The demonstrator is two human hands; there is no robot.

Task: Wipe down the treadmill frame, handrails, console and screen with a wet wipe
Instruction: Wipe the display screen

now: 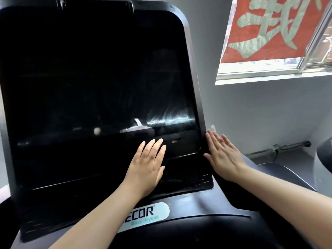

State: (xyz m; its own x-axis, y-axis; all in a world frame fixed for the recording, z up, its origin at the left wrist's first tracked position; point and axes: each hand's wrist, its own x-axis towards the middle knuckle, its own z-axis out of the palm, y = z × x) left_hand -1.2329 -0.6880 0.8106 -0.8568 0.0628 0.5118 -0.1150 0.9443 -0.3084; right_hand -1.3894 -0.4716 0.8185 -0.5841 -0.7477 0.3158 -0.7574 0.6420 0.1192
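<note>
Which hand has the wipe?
The right hand, at the console's right edge; a bit of white wipe shows past its fingertips. The left hand lies bare.

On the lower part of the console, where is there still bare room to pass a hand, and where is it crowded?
Bare: the dark panel left of the left hand, below the screen, running to the console's left edge. Also the strip between that hand and the logo badge. Crowded: the lower right corner, where the right hand lies along the bezel edge with a wipe at its fingertips.

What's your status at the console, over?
Left hand flat on console below screen. Right hand open at console's right edge, wet wipe under fingertips. Nothing blocking.
</note>
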